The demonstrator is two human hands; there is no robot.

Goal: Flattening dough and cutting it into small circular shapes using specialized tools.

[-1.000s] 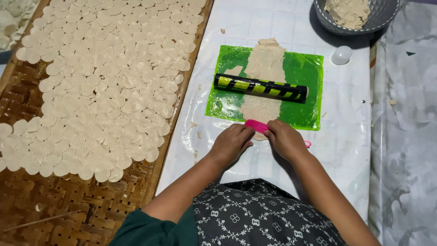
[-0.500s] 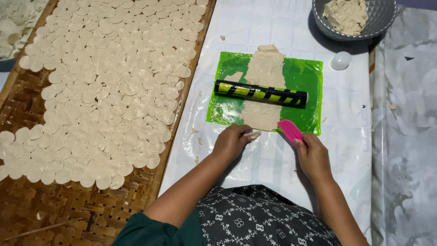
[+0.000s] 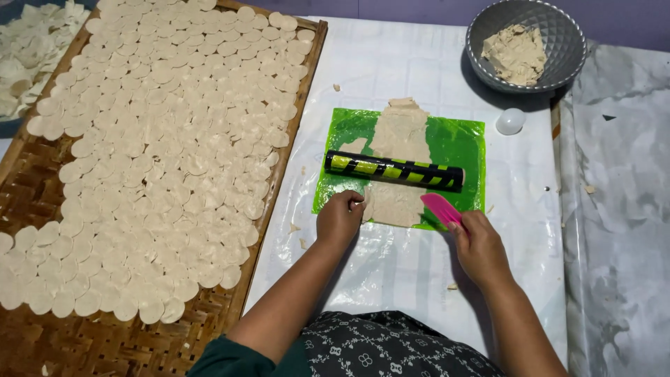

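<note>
Hands part at the near edge of the rolled dough, the scraper drawn off to the right.

A second ago both hands met at the dough's near edge; now the left hand [image 3: 340, 218] pinches the dough sheet [image 3: 396, 167] at its near-left corner, while the right hand [image 3: 480, 246], closed on the pink scraper [image 3: 441, 209], has swung out to the green mat's [image 3: 460, 143] right corner, so the near edge looks trimmed or loosened. Beyond lies the black-and-yellow rolling pin [image 3: 394, 171] across the sheet, then a small white ball [image 3: 510, 121], a grey bowl [image 3: 565, 59] of dough, and left, a woven tray [image 3: 42, 181] of cut dough rounds [image 3: 167, 139].
</note>
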